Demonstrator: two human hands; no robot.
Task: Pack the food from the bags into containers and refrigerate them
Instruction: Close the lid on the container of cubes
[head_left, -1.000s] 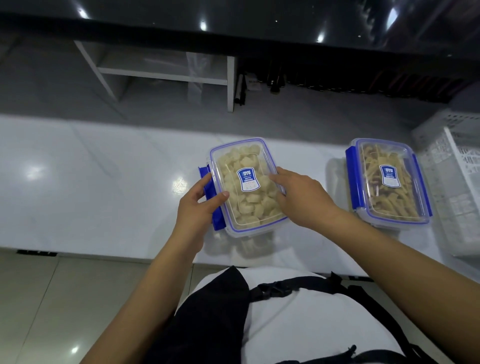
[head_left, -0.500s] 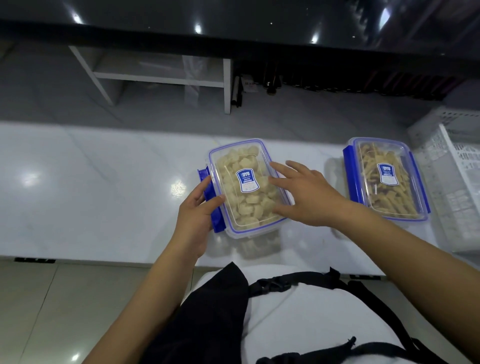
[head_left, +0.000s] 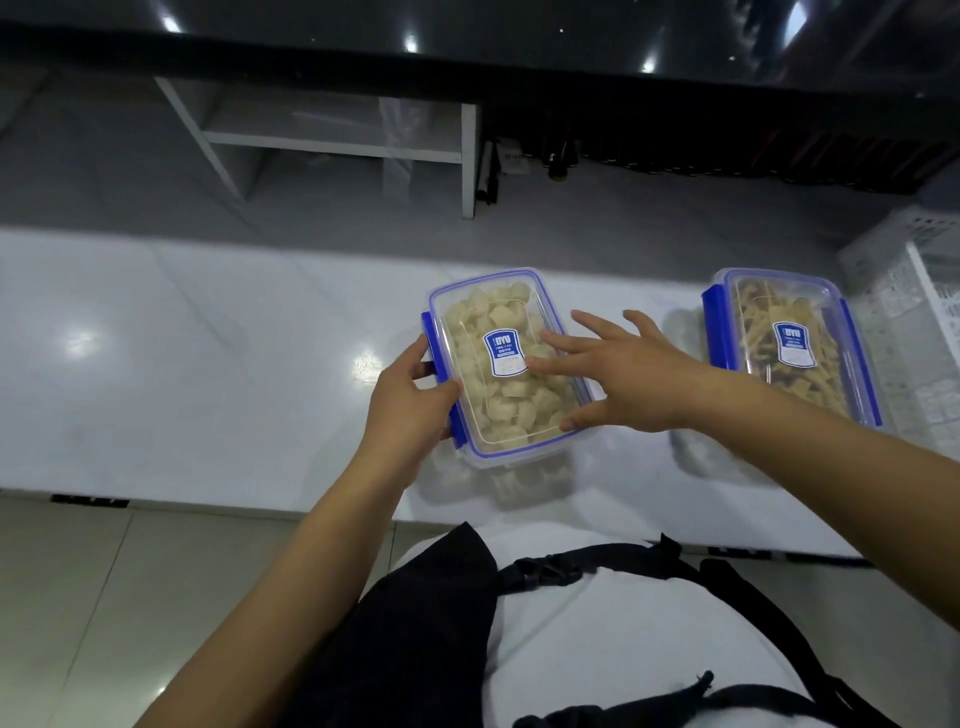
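Observation:
A clear lidded container (head_left: 488, 312) with blue clips, full of pale chunky food, sits on the white counter (head_left: 182, 364) in front of me. My left hand (head_left: 410, 410) grips its left blue clip, thumb on the lid edge. My right hand (head_left: 618, 379) lies over the lid's right side with fingers spread and straight, fingertips near the blue label. A second lidded container (head_left: 789, 338) holding brownish strips stands to the right, untouched.
A white perforated plastic basket (head_left: 914, 322) stands at the counter's right end. Beyond the counter are a grey floor, a white shelf frame (head_left: 337, 145) and a dark glossy cabinet. The counter's near edge is just in front of my body.
My right hand has uncurled from the container's right edge and spread flat across the lid. My left hand has stayed on the left clip. The view shifted slightly.

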